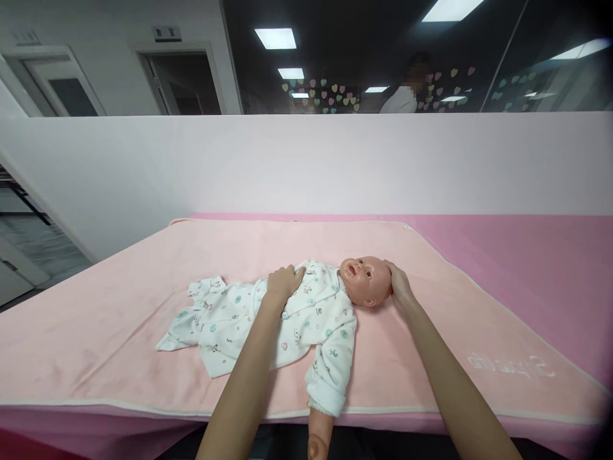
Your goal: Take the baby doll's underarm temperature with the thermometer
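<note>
Baby doll (306,313) lying dressed on pink blanket (119,300); our left hand (283,282) flat on chest, right hand (398,285) cupping head, one sleeve still dangling off edge.

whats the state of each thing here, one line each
doll: lying face up on the blanket, head to the right
romper: on the doll, rumpled, legs end lying flat
left hand: flat on the doll's chest
right hand: cupped against the doll's head
blanket: spread flat on the table
door: open
</note>
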A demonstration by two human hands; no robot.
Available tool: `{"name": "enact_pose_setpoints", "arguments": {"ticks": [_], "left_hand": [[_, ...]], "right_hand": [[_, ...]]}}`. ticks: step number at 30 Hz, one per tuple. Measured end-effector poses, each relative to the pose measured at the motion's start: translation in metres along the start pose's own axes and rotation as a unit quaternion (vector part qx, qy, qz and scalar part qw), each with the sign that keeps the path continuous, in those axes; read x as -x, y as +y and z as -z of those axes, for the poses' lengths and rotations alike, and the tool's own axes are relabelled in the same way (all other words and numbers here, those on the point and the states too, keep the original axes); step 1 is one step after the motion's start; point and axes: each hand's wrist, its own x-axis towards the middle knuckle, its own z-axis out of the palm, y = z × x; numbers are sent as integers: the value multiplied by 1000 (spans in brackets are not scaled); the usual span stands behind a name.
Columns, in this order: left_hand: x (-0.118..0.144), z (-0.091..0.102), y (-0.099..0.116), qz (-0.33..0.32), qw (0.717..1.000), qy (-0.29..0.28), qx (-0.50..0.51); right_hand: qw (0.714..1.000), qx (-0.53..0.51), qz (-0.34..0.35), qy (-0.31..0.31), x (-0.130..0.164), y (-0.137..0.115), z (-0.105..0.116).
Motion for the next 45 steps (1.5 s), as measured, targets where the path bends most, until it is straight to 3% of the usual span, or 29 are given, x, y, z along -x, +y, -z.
{"name": "enact_pose_setpoints", "arguments": {"ticks": [6, 9, 13, 16, 20, 29, 38, 42, 45], "left_hand": [[1, 1, 0, -1, 1000, 3, -4], [1, 1, 0, -2, 1000, 2, -2], [1, 2, 0, -2, 1000, 2, 1], [2, 2, 1, -3, 1000, 1, 0], [2, 2, 1, 1, 1000, 1, -2], [-1, -2, 0, 1, 1000, -2, 10], [-6, -5, -1, -2, 1000, 2, 12], [-7, -7, -1, 1, 1000, 10, 15], [-6, -8, -1, -15, 998, 64, 17]], "right_hand": [[993, 8, 29, 111, -7, 1, 11], [982, 24, 105, 157, -1, -12, 8], [955, 123, 240, 127, 16, -26, 1], [944, 176, 272, 58, 22, -28, -2], [958, 179, 222, 0, 20, -24, -1], [988, 78, 130, -24, 11, -17, -3], [999, -10, 40, -10, 7, -12, -3], [997, -51, -47, 12, 8, -18, -2], [987, -93, -130, 34, 9, -23, -3]]}}
